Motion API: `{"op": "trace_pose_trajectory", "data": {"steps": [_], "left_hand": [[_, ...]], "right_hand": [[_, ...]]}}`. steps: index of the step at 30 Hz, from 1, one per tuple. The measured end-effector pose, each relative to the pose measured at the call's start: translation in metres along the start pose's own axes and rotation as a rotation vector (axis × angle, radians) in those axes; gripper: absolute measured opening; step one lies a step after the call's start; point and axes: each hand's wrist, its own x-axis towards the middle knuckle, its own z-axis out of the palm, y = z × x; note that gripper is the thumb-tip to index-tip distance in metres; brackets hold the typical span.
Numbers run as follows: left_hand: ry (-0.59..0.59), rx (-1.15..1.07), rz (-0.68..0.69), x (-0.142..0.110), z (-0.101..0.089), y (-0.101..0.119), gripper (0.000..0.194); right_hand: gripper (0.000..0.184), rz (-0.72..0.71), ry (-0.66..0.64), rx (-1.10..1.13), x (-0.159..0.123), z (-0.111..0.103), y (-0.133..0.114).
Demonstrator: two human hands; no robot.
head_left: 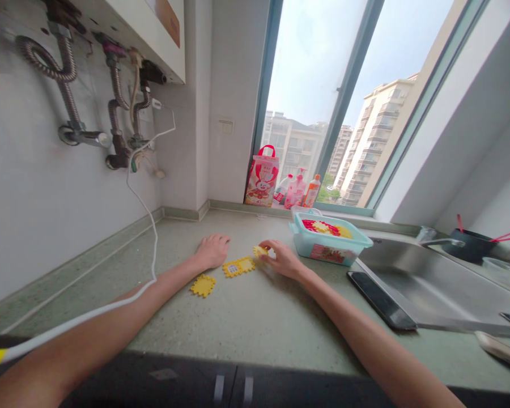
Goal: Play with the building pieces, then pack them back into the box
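My right hand [283, 259] pinches a yellow puzzle tile [260, 251] with notched edges, just above the counter. Left of it, two joined yellow tiles [238, 266] lie flat, one carrying a pale printed patch. Another loose yellow tile [203, 285] rests nearer to me, beside my left wrist. My left hand [213, 250] lies palm down on the countertop behind the tiles, its fingers stretched out and holding nothing. Beyond my right hand stands a light blue tub [329, 249] filled with red and yellow pieces.
A phone [381, 300] lies by the steel sink [408, 272] on the right. Along the window stand a pink gift box [262, 180] and several bottles [296, 190]. A white cable [155, 249] hangs down across my left forearm. Pipes [114, 102] run along the left wall.
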Motion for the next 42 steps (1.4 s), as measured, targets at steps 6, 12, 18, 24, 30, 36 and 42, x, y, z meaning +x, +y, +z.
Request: {"op": "trace_pose_trajectory", "data": {"steps": [6, 12, 18, 24, 30, 36, 42], "left_hand": [[-0.017, -0.010, 0.026, 0.004, -0.003, -0.008, 0.045], [-0.019, -0.014, 0.028, 0.004, -0.002, -0.009, 0.045], [-0.035, -0.047, 0.043, 0.004, -0.008, -0.015, 0.044], [-0.046, -0.072, 0.073, 0.005, -0.010, -0.022, 0.045], [-0.062, -0.069, 0.065, 0.007, -0.010, -0.022, 0.048], [-0.080, -0.043, 0.058, 0.007, -0.013, -0.020, 0.050], [-0.091, -0.037, 0.047, 0.007, -0.014, -0.019, 0.051]], "right_hand": [[0.029, -0.139, -0.101, 0.125, -0.001, 0.003, -0.031], [0.025, -0.103, -0.200, 0.129, 0.000, 0.015, -0.043], [0.027, -0.184, -0.105, -0.118, 0.002, -0.007, -0.038], [0.023, -0.089, 0.426, -0.416, -0.010, -0.097, 0.013], [0.041, 0.232, 0.837, -0.660, -0.053, -0.174, 0.081], [0.047, 0.381, 0.903, -0.695, -0.076, -0.189, 0.106], [0.044, 0.439, 0.910, -0.687, -0.078, -0.189, 0.095]]}}
